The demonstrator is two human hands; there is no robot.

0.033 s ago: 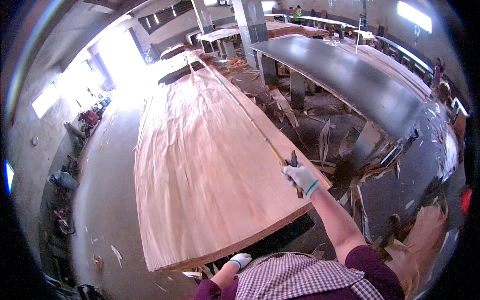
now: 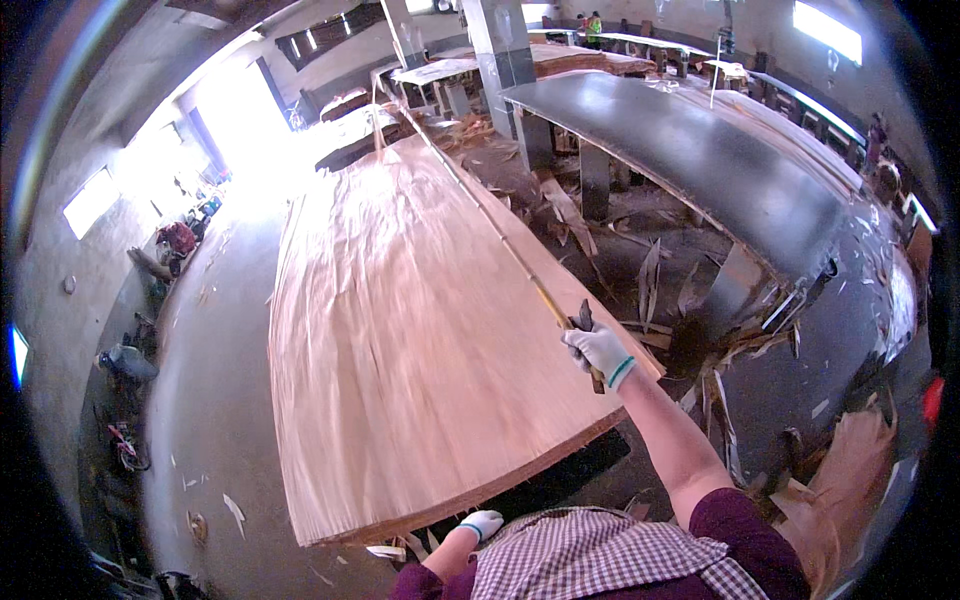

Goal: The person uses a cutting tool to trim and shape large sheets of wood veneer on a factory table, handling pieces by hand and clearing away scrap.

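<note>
A broad stack of pale pinkish wood veneer sheets [image 2: 400,330] stretches away in front of me, its top sheet rippled. In my right hand [image 2: 598,352], white-gloved and closed, is a long bamboo stick [image 2: 500,235] reaching over the stack's right side to its far end. The same hand also grips a dark, flat, knife-like tool [image 2: 597,381] upright against the stick. A narrow strip of veneer [image 2: 377,118] stands up near the stick's far tip. My left hand [image 2: 482,523], also gloved, is low beside the stack's near edge; its fingers are not clear.
A dark, smooth-topped table [image 2: 690,150] on block legs stands to the right, with veneer scraps [image 2: 650,275] on the floor below. A grey pillar [image 2: 497,60] rises beyond. Torn sheets [image 2: 840,490] lie at lower right. Bare floor [image 2: 215,400] runs along the left; people are far off.
At the stack's far end the thin veneer strip now rises higher and stands taller, and the stick's far tip has lifted slightly. My right hand has shifted a little left.
</note>
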